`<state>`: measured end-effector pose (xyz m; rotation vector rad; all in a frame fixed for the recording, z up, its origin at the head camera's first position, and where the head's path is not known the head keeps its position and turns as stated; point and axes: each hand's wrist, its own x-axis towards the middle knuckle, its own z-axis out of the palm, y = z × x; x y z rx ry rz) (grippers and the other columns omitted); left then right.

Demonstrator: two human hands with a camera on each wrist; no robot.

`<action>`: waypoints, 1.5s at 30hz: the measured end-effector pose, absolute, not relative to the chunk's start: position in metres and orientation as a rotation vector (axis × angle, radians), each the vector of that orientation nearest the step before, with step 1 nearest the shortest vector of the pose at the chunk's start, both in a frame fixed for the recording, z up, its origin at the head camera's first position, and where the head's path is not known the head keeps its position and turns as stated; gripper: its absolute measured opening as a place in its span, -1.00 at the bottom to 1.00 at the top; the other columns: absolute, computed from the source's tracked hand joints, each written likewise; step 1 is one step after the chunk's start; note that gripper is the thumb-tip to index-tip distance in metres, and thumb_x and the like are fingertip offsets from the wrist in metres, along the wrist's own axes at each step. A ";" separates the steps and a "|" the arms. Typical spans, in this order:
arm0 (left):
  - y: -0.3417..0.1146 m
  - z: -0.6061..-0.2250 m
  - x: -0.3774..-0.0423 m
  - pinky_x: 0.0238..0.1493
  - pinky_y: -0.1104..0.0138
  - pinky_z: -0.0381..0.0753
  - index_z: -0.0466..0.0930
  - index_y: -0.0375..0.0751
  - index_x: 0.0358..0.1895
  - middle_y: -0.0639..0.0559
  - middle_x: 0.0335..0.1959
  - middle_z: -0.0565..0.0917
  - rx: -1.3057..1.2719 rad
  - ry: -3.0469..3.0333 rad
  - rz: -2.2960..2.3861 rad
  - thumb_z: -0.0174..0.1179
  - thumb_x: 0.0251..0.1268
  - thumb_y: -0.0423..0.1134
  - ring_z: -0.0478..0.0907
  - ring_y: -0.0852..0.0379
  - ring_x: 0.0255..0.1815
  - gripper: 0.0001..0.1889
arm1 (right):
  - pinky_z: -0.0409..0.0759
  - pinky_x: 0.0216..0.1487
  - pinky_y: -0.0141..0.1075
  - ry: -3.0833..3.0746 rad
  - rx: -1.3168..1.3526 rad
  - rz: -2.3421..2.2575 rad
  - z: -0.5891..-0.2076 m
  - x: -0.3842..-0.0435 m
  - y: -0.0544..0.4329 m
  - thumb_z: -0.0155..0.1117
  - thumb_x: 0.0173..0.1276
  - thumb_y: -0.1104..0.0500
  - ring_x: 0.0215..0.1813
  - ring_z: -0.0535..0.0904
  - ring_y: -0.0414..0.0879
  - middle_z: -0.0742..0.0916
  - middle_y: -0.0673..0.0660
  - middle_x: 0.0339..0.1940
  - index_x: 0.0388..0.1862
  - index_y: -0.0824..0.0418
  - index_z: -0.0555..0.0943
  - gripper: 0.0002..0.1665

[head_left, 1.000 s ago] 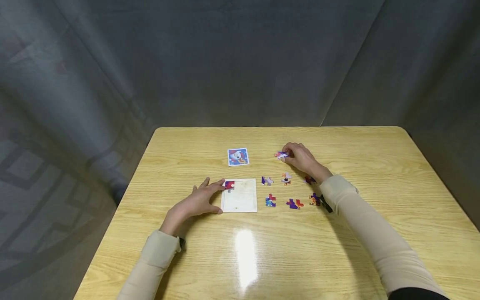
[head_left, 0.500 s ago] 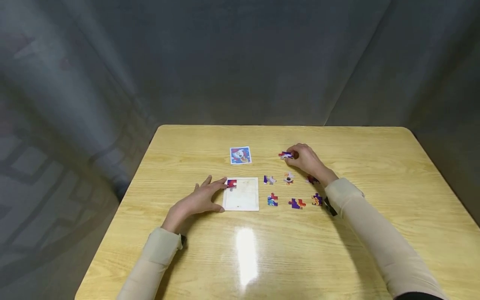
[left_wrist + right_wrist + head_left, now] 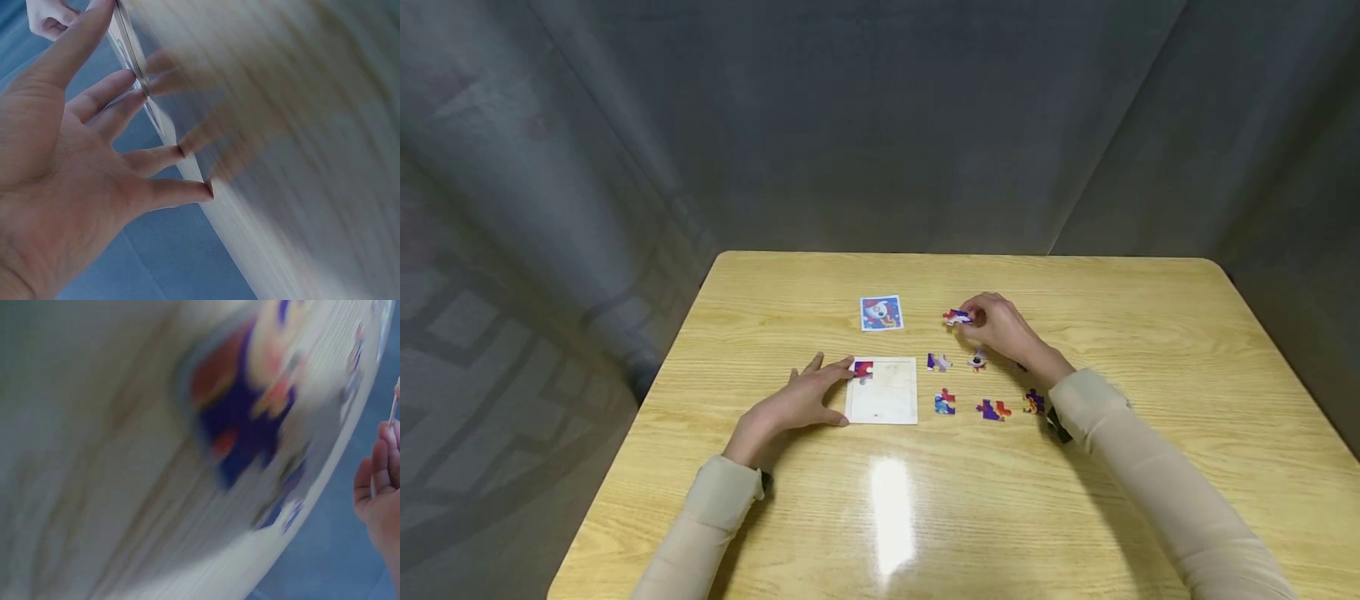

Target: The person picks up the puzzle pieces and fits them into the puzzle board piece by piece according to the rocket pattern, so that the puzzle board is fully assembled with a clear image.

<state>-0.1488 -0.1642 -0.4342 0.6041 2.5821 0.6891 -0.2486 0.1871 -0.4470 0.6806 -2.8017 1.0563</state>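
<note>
Your right hand [image 3: 1002,327] pinches a red, purple and white jigsaw piece [image 3: 956,317], to the right of the picture card [image 3: 881,313] on the counter [image 3: 790,517]. Your left hand [image 3: 799,400], fingers spread, rests at the left edge of the puzzle tray [image 3: 891,396]. Best brace the tray there, match the piece's orientation to the card, and avoid nudging the loose pieces [image 3: 991,409].

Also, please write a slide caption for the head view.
Left hand at a puzzle tray, right hand holding a puzzle piece, loose pieces and picture card nearby.
</note>
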 end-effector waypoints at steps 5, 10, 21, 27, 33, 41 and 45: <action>-0.163 -0.434 -0.149 0.29 -0.41 -0.24 0.33 -0.08 0.39 0.09 0.54 0.07 0.597 2.577 0.697 0.42 0.08 -0.09 -0.26 -0.25 0.54 -0.24 | 0.49 -0.22 -0.21 -2.781 0.763 1.026 -0.442 -0.237 0.166 0.43 0.16 0.21 -0.24 0.46 -0.03 0.63 0.11 -0.35 -0.12 0.34 0.64 -0.67; -0.162 -0.434 -0.149 0.29 -0.42 -0.25 0.34 -0.08 0.38 0.10 0.54 0.06 0.586 2.576 0.688 0.42 0.08 -0.08 -0.27 -0.25 0.54 -0.25 | 0.47 -0.27 -0.26 -2.808 0.815 1.019 -0.439 -0.224 0.144 0.45 0.14 0.17 -0.26 0.44 -0.07 0.63 0.07 -0.37 -0.13 0.30 0.66 -0.66; -0.163 -0.433 -0.150 0.26 -0.44 -0.24 0.31 -0.08 0.41 0.05 0.54 0.06 0.600 2.577 0.675 0.42 0.09 -0.07 -0.27 -0.29 0.53 -0.22 | 0.40 -0.34 -0.33 -2.817 1.020 0.898 -0.445 -0.208 0.105 0.43 0.18 0.07 -0.35 0.39 -0.15 0.61 0.02 -0.43 -0.17 0.23 0.69 -0.69; -0.164 -0.432 -0.149 0.25 -0.45 -0.24 0.31 -0.08 0.40 0.05 0.55 0.05 0.606 2.577 0.677 0.41 0.10 -0.07 -0.26 -0.30 0.52 -0.23 | 0.39 -0.36 -0.35 -2.780 1.118 0.830 -0.448 -0.204 0.092 0.44 0.16 0.07 -0.36 0.39 -0.17 0.60 -0.01 -0.47 -0.19 0.22 0.70 -0.70; -0.165 -0.432 -0.149 0.26 -0.45 -0.24 0.33 -0.09 0.39 0.06 0.55 0.05 0.607 2.570 0.690 0.41 0.10 -0.07 -0.27 -0.30 0.52 -0.25 | 0.41 -0.34 -0.34 -2.764 1.158 0.760 -0.449 -0.203 0.086 0.44 0.15 0.06 -0.36 0.40 -0.18 0.60 -0.04 -0.48 -0.18 0.21 0.71 -0.69; -0.166 -0.433 -0.150 0.23 -0.47 -0.22 0.35 -0.09 0.37 0.06 0.54 0.06 0.616 2.577 0.681 0.41 0.10 -0.06 -0.25 -0.32 0.52 -0.26 | 0.38 -0.34 -0.34 -2.781 1.165 0.720 -0.452 -0.205 0.081 0.41 0.16 0.04 -0.38 0.39 -0.19 0.57 -0.08 -0.50 -0.21 0.18 0.71 -0.71; -0.166 -0.434 -0.150 0.23 -0.47 -0.22 0.34 -0.09 0.37 0.05 0.54 0.07 0.618 2.579 0.682 0.41 0.10 -0.07 -0.25 -0.33 0.52 -0.26 | 0.38 -0.35 -0.34 -2.781 1.180 0.731 -0.451 -0.204 0.078 0.41 0.16 0.07 -0.38 0.39 -0.18 0.58 -0.06 -0.50 -0.21 0.20 0.71 -0.72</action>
